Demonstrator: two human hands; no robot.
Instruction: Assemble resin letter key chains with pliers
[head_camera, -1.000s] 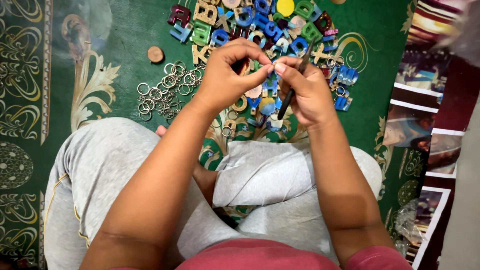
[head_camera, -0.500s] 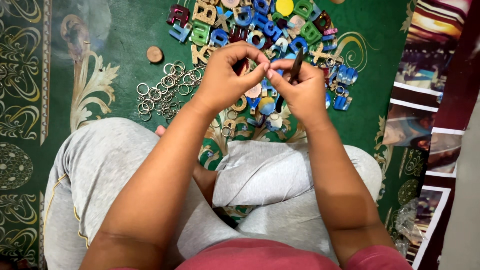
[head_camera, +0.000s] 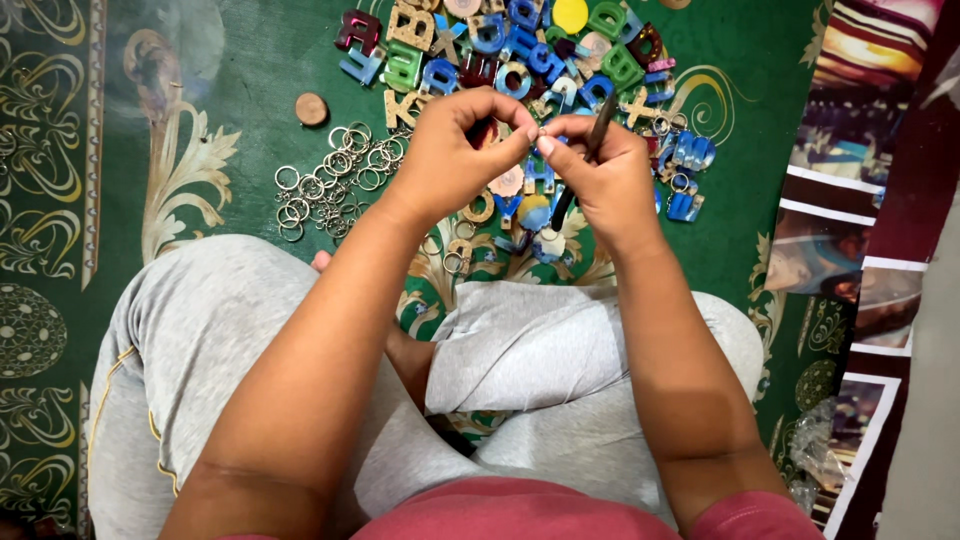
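Head view: I see a green carpet (head_camera: 250, 60) with cream scrollwork; the person sits cross-legged on it. A heap of coloured letter charms (head_camera: 520, 60) is my landmark. Left of it lie loose metal rings (head_camera: 335, 180) and a wooden disc (head_camera: 311, 108); right of it the carpet's edge meets printed sheets (head_camera: 830, 240). Just below the heap, the left hand (head_camera: 455, 150) and right hand (head_camera: 600, 175) meet, fingertips pinched on something too small to identify. The right also clasps a dark tool (head_camera: 598, 125).

Place: a home floor, where I sit cross-legged and work.
Floor: green patterned carpet (head_camera: 250, 60) under my legs.
Stock: letter charms (head_camera: 500, 50) and key rings (head_camera: 335, 180) heaped before me.
Edge: printed sheets (head_camera: 830, 230) alongside.
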